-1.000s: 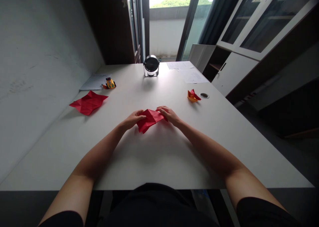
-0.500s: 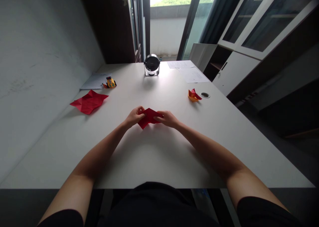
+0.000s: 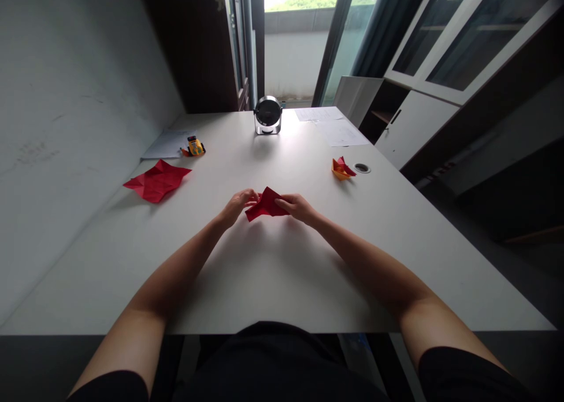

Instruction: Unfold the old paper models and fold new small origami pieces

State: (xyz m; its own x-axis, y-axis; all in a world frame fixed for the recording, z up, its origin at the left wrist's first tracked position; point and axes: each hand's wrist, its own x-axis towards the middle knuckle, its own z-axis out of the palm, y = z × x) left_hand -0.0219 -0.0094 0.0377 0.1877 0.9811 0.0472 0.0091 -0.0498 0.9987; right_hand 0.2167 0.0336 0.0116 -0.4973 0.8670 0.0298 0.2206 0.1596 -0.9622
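While pinched at both ends by the left hand (image 3: 235, 207) and right hand (image 3: 299, 208), the red paper (image 3: 265, 204) at frame centre is part-folded (more creasing likely left).

The left hand (image 3: 235, 207) and right hand (image 3: 298, 207) rest on the white rectangular table (image 3: 282, 272), the small folded red paper piece (image 3: 265, 204) between them, touching both. The creased flat red paper sheet (image 3: 156, 180) lies well left of the left hand. The small orange-and-red folded paper figure (image 3: 342, 169) lies beyond and right of the right hand. The round black desk fan (image 3: 268, 115) stands far behind both hands.
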